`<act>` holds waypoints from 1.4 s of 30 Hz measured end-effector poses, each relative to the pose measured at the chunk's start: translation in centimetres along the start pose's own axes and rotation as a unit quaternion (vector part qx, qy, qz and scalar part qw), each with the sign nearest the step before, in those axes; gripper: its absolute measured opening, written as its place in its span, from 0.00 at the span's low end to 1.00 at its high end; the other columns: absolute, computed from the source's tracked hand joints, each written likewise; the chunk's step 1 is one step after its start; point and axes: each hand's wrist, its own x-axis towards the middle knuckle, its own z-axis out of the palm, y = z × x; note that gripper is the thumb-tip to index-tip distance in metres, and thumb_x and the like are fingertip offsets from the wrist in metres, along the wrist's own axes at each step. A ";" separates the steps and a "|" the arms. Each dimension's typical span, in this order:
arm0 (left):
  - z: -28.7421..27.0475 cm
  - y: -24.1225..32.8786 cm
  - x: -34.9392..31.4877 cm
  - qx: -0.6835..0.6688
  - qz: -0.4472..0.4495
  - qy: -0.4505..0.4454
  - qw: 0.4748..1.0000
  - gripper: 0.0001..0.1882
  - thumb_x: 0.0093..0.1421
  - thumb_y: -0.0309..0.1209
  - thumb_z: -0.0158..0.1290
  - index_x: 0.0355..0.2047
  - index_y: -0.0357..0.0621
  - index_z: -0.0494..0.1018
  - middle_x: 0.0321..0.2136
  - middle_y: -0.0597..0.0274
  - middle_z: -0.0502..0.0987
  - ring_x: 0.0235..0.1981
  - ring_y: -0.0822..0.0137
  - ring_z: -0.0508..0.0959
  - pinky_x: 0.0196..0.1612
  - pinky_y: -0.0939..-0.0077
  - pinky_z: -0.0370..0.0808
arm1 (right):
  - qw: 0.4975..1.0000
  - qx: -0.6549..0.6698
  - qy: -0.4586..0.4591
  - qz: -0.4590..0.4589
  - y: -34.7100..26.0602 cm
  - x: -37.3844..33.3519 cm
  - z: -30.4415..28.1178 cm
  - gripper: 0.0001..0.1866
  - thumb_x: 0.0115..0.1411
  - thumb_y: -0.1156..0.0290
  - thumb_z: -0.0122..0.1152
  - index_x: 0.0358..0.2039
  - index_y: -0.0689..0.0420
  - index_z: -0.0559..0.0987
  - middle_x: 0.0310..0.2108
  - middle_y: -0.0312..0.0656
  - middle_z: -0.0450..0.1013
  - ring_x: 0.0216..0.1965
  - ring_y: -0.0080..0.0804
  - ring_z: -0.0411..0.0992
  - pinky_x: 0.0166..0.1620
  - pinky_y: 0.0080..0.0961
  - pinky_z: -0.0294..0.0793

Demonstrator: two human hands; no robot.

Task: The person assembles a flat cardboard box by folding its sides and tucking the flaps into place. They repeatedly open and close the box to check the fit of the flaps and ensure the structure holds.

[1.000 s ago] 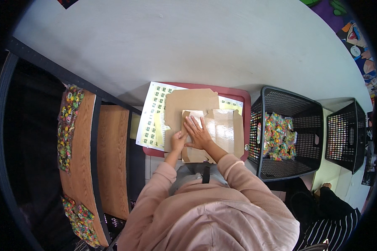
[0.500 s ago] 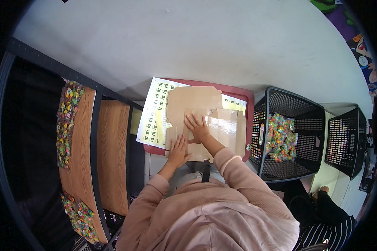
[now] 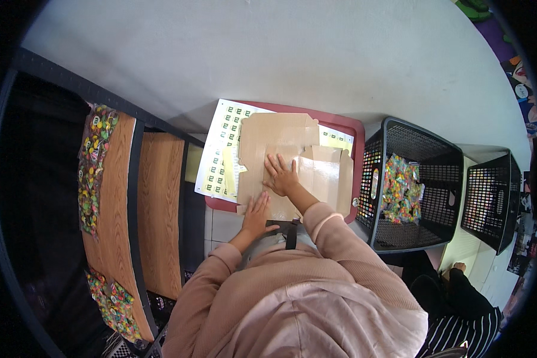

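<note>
A flat brown cardboard box blank (image 3: 275, 134) with cut flaps and a glossy face lies in front of me. Under it is a white sheet of printed yellow-green labels (image 3: 222, 125), resting on a red-rimmed surface (image 3: 357, 161). My right hand (image 3: 282, 176) presses flat on the middle of the cardboard, fingers spread. Nearer to me, my left hand (image 3: 256, 216) lies on the lower left edge of the cardboard, fingers stretched out and thumb apart. Neither hand is wrapped round anything.
At right stands a black plastic crate (image 3: 420, 238) holding colourful candy packets (image 3: 401, 188), with a second black crate (image 3: 489, 203) beyond. Wooden shelves (image 3: 161, 221) at left carry bags of candy (image 3: 96, 173). Another person's hand (image 3: 458, 268) shows at lower right; a pale wall is ahead.
The view has shifted slightly, so the cardboard and its surface sit a little higher. Both hands remain on the cardboard, the left one reaching slightly less far over it.
</note>
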 end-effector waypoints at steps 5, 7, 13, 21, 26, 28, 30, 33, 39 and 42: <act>1.5 0.2 -1.6 -0.062 0.013 0.012 0.998 0.47 0.47 0.59 0.42 0.55 0.32 0.46 0.58 0.49 0.43 0.60 0.59 0.38 0.58 0.54 0.34 | 0.998 -0.049 0.018 0.023 -0.5 -0.1 0.5 0.40 0.51 0.42 0.40 0.59 0.46 0.40 0.61 0.31 0.29 0.62 0.35 0.30 0.56 0.56 0.35; 1.5 0.4 -2.1 -0.074 0.015 0.008 0.997 0.44 0.49 0.56 0.43 0.55 0.33 0.46 0.58 0.49 0.43 0.60 0.58 0.38 0.58 0.52 0.34 | 0.998 -0.051 0.018 0.026 -0.7 -0.1 0.4 0.41 0.51 0.42 0.41 0.59 0.45 0.40 0.61 0.30 0.30 0.62 0.34 0.30 0.56 0.56 0.35; -0.5 -1.4 -2.3 -0.121 0.031 -0.026 0.992 0.37 0.52 0.45 0.45 0.55 0.36 0.47 0.58 0.54 0.46 0.60 0.58 0.40 0.58 0.53 0.36 | 0.997 -0.052 0.028 0.039 -0.8 -0.2 0.3 0.41 0.50 0.42 0.44 0.59 0.45 0.41 0.61 0.29 0.30 0.62 0.33 0.30 0.56 0.56 0.35; -0.7 -2.5 2.2 -0.046 0.008 0.060 0.997 0.34 0.54 0.40 0.42 0.56 0.35 0.45 0.57 0.51 0.46 0.60 0.58 0.42 0.58 0.55 0.37 | 0.998 -0.052 0.034 0.016 -0.3 -0.1 0.7 0.38 0.52 0.47 0.44 0.59 0.45 0.42 0.61 0.31 0.31 0.62 0.35 0.31 0.56 0.56 0.37; 0.0 -1.8 2.6 -0.015 -0.011 0.053 0.998 0.36 0.53 0.43 0.41 0.56 0.33 0.44 0.58 0.50 0.44 0.60 0.59 0.40 0.58 0.54 0.35 | 0.993 -0.103 0.045 0.021 -0.8 0.2 1.2 0.36 0.53 0.52 0.43 0.59 0.49 0.44 0.61 0.35 0.33 0.62 0.34 0.32 0.56 0.55 0.32; 0.8 -1.4 2.4 -0.016 -0.023 0.058 0.998 0.37 0.53 0.44 0.41 0.56 0.32 0.44 0.58 0.50 0.44 0.60 0.58 0.40 0.58 0.53 0.35 | 0.987 -0.146 0.047 0.039 -1.6 0.6 1.6 0.35 0.54 0.53 0.43 0.58 0.50 0.44 0.61 0.36 0.34 0.62 0.34 0.33 0.57 0.54 0.30; 2.2 -0.9 1.3 -0.013 -0.032 0.070 0.997 0.38 0.53 0.44 0.42 0.55 0.31 0.43 0.58 0.49 0.43 0.60 0.57 0.40 0.58 0.51 0.35 | 0.984 -0.166 0.041 0.054 -2.4 0.8 1.6 0.35 0.54 0.53 0.43 0.58 0.51 0.45 0.61 0.37 0.34 0.62 0.33 0.33 0.57 0.53 0.27; 0.8 -0.3 -0.2 -0.112 -0.012 0.040 0.993 0.39 0.53 0.46 0.42 0.56 0.32 0.42 0.58 0.48 0.42 0.60 0.55 0.40 0.57 0.50 0.35 | 0.989 -0.141 0.028 0.043 -1.7 0.8 1.6 0.35 0.54 0.53 0.43 0.58 0.51 0.45 0.61 0.38 0.34 0.62 0.32 0.33 0.57 0.52 0.25; 0.7 -0.3 -0.6 -0.093 -0.013 0.030 0.995 0.41 0.52 0.49 0.43 0.56 0.34 0.41 0.58 0.50 0.42 0.60 0.55 0.40 0.57 0.50 0.35 | 0.987 -0.117 0.105 0.020 -1.1 0.1 2.0 0.35 0.52 0.56 0.44 0.58 0.52 0.47 0.61 0.39 0.36 0.61 0.32 0.36 0.58 0.51 0.28; 0.6 -0.3 -0.6 -0.101 -0.023 0.031 0.994 0.41 0.52 0.50 0.43 0.57 0.35 0.41 0.58 0.52 0.42 0.60 0.55 0.39 0.57 0.51 0.34 | 0.976 -0.122 0.158 -0.086 -1.1 -1.9 2.7 0.33 0.52 0.59 0.44 0.57 0.53 0.50 0.61 0.40 0.39 0.61 0.32 0.38 0.58 0.50 0.29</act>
